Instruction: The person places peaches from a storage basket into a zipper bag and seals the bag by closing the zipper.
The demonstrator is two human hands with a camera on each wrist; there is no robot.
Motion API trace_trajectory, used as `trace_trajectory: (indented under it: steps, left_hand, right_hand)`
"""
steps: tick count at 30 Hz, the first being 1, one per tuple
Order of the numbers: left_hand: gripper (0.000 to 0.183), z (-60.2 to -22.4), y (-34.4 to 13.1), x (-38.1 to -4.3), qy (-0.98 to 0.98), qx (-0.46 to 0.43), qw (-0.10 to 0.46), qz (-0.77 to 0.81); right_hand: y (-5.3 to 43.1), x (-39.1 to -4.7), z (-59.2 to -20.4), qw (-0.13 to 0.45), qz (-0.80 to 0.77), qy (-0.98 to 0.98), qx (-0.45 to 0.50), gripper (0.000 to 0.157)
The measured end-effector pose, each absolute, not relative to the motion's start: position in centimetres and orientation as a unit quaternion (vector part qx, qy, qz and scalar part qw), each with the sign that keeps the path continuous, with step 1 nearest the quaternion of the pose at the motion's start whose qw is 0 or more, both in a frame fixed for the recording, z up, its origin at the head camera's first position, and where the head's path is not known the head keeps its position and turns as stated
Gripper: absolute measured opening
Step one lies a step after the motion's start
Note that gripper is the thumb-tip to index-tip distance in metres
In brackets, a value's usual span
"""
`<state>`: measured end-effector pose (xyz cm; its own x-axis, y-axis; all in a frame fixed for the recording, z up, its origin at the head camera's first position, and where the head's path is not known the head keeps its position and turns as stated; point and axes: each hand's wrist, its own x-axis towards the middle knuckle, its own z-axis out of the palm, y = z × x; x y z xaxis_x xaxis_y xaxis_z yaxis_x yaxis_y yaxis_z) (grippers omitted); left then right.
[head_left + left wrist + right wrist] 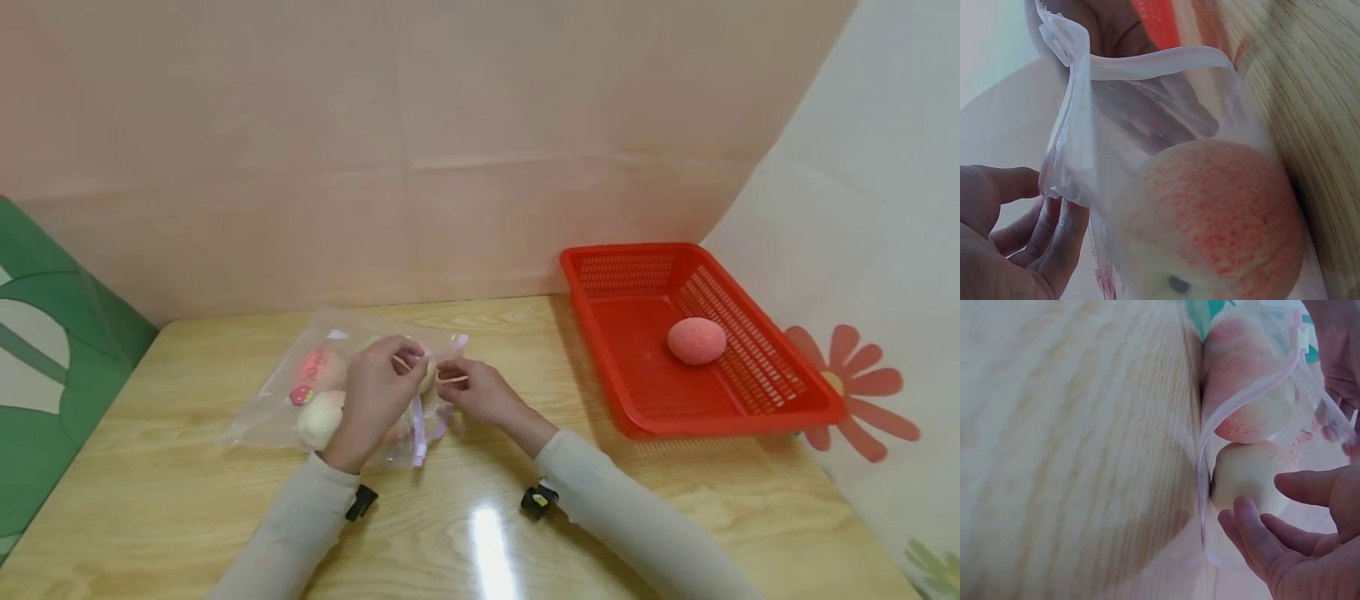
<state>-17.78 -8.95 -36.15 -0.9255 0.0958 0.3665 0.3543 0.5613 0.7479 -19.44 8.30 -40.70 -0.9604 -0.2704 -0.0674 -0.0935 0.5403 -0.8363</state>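
Note:
A clear zip bag (262, 412) with several peaches inside lies on the table, its mouth toward the right. One pale peach (320, 419) shows beside my left hand (375, 392), which reaches over the bag. In the left wrist view, that thumb and fingers (1063, 240) pinch the upper lip of the bag, and a red-speckled peach (1229, 212) sits just inside. My right hand (483, 396) is at the mouth, fingers loosely bent and apart in the right wrist view. They hover by a cream peach (1250, 475). A white slider (1299, 339) sits on the zip strip.
To the right stands a red plastic basket (611, 392) with slotted walls, one pink peach (697, 341) inside it. The wooden table (187, 500) meets a beige backdrop (480, 225) behind. A green printed panel (45, 350) borders the left side.

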Motion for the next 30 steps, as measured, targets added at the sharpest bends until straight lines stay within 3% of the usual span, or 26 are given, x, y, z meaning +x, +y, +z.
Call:
trace_trajectory:
  steps: [12, 30]
  left_hand:
    - [0.005, -36.4, -8.9, -17.9, -0.872, -0.126, 0.138, -0.452]
    - [0.004, -36.3, -9.1, -18.0, -0.869, -0.126, 0.163, -0.45]
  right_hand:
    - [10.6, -17.1, -38.6, 0.122, -0.439, 0.883, -0.116, 0.042]
    - [14.1, -16.0, -36.8, 0.1, -0.37, 0.912, -0.147, 0.043]
